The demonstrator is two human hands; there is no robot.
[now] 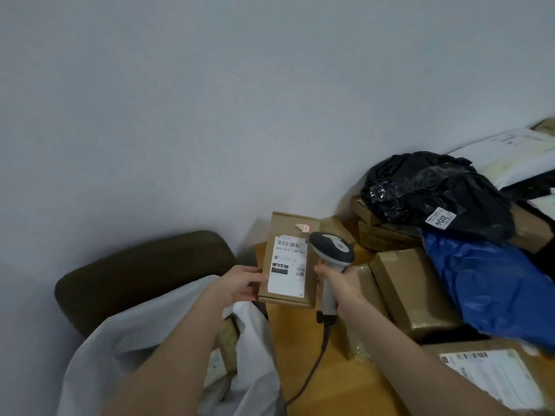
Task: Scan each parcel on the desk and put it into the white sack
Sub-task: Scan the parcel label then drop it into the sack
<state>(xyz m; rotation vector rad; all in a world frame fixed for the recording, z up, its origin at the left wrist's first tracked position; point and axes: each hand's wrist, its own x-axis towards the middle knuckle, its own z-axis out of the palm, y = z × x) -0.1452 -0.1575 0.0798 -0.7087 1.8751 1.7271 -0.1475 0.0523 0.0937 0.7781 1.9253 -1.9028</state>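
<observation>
Head view.

- The left grip (240, 285) holds a small cardboard parcel (295, 222) by its left edge, thumb on the front face. The parcel is lifted clear of the desk (315, 370).
- Its label (288, 265) faces up toward the camera, barcode at the top. Judged: held this way so the code is open to the reader.
- The right grip (339, 280) is closed round the handle of the scanner (332, 250). The scanner head sits just beside the label's upper right corner; contact cannot be told. Its cable (312, 370) trails down across the desk.
- The white sack (135, 340) gapes under the left forearm, at the desk's left edge and against a dark chair (135, 265). Judged: placed there for a short drop. Something already lies inside it.
- The black bagged parcel (435, 193), blue parcel (486, 283) and brown boxes (411, 289) are piled on the desk at right. Judged: much remains to be scanned.
</observation>
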